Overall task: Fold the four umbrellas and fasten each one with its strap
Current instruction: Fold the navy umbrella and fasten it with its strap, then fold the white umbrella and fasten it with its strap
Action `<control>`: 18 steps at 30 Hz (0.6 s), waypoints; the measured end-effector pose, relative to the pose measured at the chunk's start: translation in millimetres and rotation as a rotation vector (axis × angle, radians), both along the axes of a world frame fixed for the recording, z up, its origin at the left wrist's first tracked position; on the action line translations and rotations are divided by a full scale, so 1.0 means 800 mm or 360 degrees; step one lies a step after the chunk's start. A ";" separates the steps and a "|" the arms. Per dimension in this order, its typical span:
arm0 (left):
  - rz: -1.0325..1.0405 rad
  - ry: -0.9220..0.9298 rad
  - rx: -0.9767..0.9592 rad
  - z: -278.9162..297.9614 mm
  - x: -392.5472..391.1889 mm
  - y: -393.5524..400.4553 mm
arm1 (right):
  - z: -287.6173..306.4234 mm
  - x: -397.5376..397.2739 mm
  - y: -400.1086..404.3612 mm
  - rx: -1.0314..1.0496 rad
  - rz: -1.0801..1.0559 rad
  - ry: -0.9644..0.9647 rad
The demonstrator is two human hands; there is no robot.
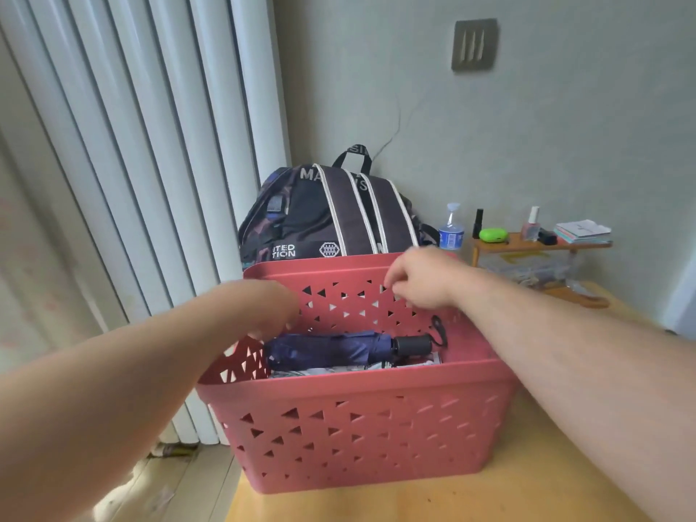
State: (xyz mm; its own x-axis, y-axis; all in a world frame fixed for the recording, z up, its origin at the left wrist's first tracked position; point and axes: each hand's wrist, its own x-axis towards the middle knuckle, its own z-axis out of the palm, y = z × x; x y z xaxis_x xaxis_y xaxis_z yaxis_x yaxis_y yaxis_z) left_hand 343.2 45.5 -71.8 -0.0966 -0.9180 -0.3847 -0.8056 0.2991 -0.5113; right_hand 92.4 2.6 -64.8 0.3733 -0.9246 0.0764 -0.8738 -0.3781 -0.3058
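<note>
Head view. Both hands are over the red basket (357, 420), which stands on the wooden table (527, 495); neither hand holds anything. The left hand (271, 307) is blurred; its fingers point down into the basket, and how far they are curled cannot be told. The right hand (418, 280) hangs over the far wall of the basket with its fingers loosely curled and its fingertips (391, 286) apart from any object.

Position of the work item: the navy umbrella (320, 350) lies inside the basket, below both sets of fingers; it is collapsed, and whether its strap is fastened cannot be told. Its long axis runs across the basket, left to right; the canopy end lies just below the left fingers; the black handle (412, 345) and wrist loop (438, 329) lie below the right fingers and slightly toward the person. The left hand is judged the nearer of the two. A second item of pale patterned fabric (339, 371), probably another umbrella, lies under the navy one; the remaining umbrellas are not visible.

Surroundings: a dark backpack (324, 216) stands just beyond the fingers, touching or nearly touching the far wall; a water bottle (451, 229) and a small wooden shelf (527, 244) with small items lie beyond and to the right of the right fingers, well apart.

Obstruction: the basket walls enclose the umbrella on all sides; removal is judged to require a lift straight up, long axis level.
</note>
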 end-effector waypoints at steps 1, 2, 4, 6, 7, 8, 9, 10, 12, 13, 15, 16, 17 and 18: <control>0.0026 0.0134 -0.0038 0.014 -0.010 0.005 | 0.013 -0.011 0.004 -0.0026 -0.0029 -0.0243; 0.0012 0.0291 -0.0123 0.029 -0.023 0.010 | 0.028 -0.025 0.009 -0.0045 -0.0074 -0.0476; -0.0131 0.0657 -0.0383 0.055 -0.064 0.025 | 0.055 -0.064 0.017 -0.0129 -0.0196 -0.0768; -0.0346 0.1136 -0.0696 0.068 -0.124 0.044 | 0.062 -0.119 0.031 -0.0233 -0.0328 -0.0723; -0.0494 0.1383 -0.0814 0.070 -0.156 0.057 | 0.061 -0.149 0.042 -0.0285 -0.0405 -0.0642; -0.0661 0.1607 -0.0881 0.071 -0.191 0.074 | 0.055 -0.179 0.055 -0.0332 -0.0484 -0.0567; -0.0822 0.1789 -0.0893 0.067 -0.223 0.091 | 0.045 -0.209 0.069 -0.0362 -0.0555 -0.0511; -0.0974 0.1915 -0.0854 0.061 -0.254 0.109 | 0.032 -0.238 0.085 -0.0360 -0.0625 -0.0466; -0.1168 0.2013 -0.0687 0.036 -0.309 0.134 | -0.007 -0.296 0.112 -0.0287 -0.0829 -0.0401; -0.1153 0.1997 -0.0568 0.016 -0.334 0.137 | -0.031 -0.321 0.124 -0.0229 -0.0937 -0.0408; -0.0978 0.1904 -0.0301 -0.039 -0.378 0.129 | -0.081 -0.360 0.144 -0.0132 -0.1066 -0.0506; -0.0836 0.1879 -0.0188 -0.071 -0.395 0.119 | -0.108 -0.371 0.152 -0.0082 -0.1083 -0.0566; -0.0665 0.1868 -0.0094 -0.102 -0.409 0.109 | -0.133 -0.376 0.157 -0.0032 -0.1104 -0.0618; -0.0493 0.1861 -0.0018 -0.131 -0.418 0.101 | -0.160 -0.378 0.160 0.0018 -0.1129 -0.0685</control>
